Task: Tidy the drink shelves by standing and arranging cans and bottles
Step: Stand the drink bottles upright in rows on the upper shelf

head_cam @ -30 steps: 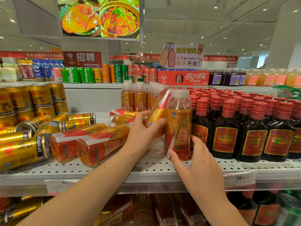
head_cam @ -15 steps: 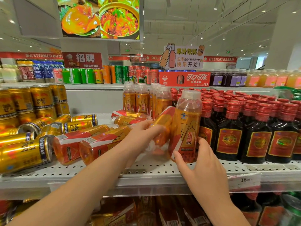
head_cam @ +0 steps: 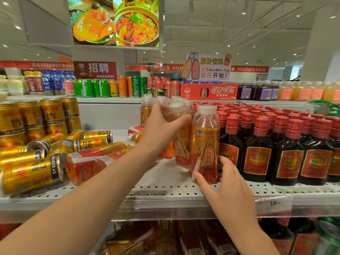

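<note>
Orange plastic drink bottle [head_cam: 205,142] upright, R hand [head_cam: 227,183] pinching base; L hand [head_cam: 161,131] gripping 2nd orange bottle [head_cam: 181,150]. Seat flat, directly behind.

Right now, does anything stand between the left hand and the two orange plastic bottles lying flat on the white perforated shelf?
Nothing visible does. The left hand grips another orange bottle; the two lying orange plastic bottles are just left of its forearm, and the fallen gold cans lie beyond them, farther left.
</note>
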Action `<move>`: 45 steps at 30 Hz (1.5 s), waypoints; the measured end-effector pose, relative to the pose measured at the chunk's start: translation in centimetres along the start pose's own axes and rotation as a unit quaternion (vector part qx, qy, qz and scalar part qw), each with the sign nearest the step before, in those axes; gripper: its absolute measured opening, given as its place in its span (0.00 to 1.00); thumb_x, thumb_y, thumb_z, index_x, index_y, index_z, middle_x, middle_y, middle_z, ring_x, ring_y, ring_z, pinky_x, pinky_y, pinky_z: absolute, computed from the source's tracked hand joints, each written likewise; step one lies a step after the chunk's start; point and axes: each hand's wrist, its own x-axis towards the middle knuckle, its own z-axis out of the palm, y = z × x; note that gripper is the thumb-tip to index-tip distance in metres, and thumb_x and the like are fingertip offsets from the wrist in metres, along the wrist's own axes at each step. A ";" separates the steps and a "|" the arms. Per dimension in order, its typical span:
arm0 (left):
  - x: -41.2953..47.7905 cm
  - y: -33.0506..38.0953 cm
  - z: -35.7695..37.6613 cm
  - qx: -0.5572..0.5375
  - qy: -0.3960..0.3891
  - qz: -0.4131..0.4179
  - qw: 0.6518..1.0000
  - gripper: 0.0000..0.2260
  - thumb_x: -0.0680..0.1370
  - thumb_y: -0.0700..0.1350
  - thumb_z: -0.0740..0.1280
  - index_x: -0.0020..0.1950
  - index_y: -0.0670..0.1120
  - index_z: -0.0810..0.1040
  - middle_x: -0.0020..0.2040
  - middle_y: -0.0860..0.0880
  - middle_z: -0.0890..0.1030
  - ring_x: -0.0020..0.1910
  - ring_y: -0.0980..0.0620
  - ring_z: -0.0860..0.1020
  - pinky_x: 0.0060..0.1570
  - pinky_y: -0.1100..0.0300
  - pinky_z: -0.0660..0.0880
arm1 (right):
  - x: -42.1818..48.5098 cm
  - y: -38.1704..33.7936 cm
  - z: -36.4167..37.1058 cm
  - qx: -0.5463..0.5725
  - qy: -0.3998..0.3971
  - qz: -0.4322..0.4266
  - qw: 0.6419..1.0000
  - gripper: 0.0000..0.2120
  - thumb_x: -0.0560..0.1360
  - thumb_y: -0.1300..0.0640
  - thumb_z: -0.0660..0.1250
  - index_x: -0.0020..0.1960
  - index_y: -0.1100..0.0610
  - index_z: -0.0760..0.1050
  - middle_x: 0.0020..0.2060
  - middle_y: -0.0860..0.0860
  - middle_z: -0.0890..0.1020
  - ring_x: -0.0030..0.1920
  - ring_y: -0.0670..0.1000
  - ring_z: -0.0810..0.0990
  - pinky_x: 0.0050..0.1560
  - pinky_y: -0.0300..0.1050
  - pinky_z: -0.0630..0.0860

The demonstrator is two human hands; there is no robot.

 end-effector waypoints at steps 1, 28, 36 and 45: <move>0.4 0.1 0.6 0.000 -0.009 -0.001 1.000 0.29 0.67 0.68 0.76 0.60 0.57 0.70 0.52 0.61 0.78 0.52 0.63 0.78 0.43 0.64 0.75 | 0.0 0.0 0.0 -0.001 0.001 -0.001 1.000 0.35 0.72 0.28 0.62 0.70 0.48 0.64 0.57 0.41 0.77 0.56 0.43 0.77 0.48 0.36 0.70; -2.9 -5.8 1.4 0.032 -0.104 -0.013 0.994 0.13 0.77 0.51 0.73 0.58 0.53 0.74 0.50 0.52 0.80 0.42 0.54 0.83 0.44 0.54 0.84 | 0.1 -1.5 0.5 0.006 0.003 0.022 1.000 0.31 0.71 0.29 0.66 0.66 0.46 0.64 0.50 0.39 0.72 0.48 0.41 0.71 0.46 0.37 0.69; -4.2 -4.2 0.9 0.029 -0.141 -0.023 0.989 0.03 0.82 0.46 0.68 0.55 0.50 0.78 0.46 0.50 0.84 0.42 0.57 0.84 0.45 0.60 0.83 | 0.3 -1.7 0.4 -0.018 -0.006 0.026 0.999 0.35 0.71 0.29 0.65 0.68 0.50 0.65 0.53 0.46 0.72 0.52 0.47 0.74 0.49 0.42 0.75; -10.8 -4.5 -6.4 0.310 -0.148 0.123 0.931 0.05 0.82 0.52 0.64 0.53 0.59 0.79 0.45 0.63 0.79 0.47 0.64 0.76 0.47 0.66 0.76 | 0.0 -1.5 0.5 0.028 0.031 0.036 0.998 0.39 0.69 0.30 0.67 0.72 0.50 0.63 0.49 0.44 0.72 0.47 0.46 0.76 0.42 0.43 0.78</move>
